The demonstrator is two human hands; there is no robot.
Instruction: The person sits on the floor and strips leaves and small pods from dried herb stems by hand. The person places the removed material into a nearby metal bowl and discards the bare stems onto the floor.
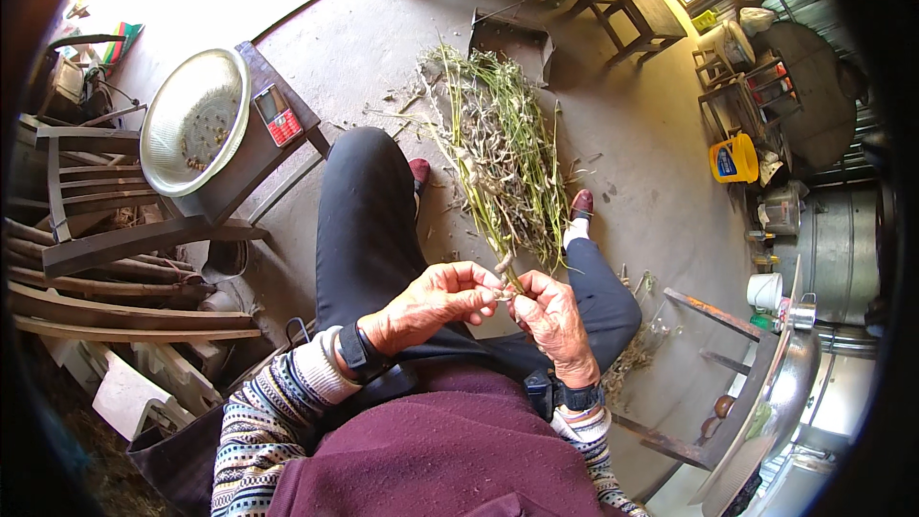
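Observation:
My left hand pinches a small dry pod between thumb and fingers. Close beside it, my right hand is closed on the stem end of a dried plant and also touches the pod. A heap of dried bean-like stalks, green and brown, lies on the floor between my feet. At the left, a woven-look plastic basket with a few small beans or seeds in it rests on a wooden chair.
A red mobile phone lies on the chair seat by the basket. A metal dustpan stands beyond the heap. More dried plant waste lies at the right, near a wooden stool frame. A yellow bucket is further off.

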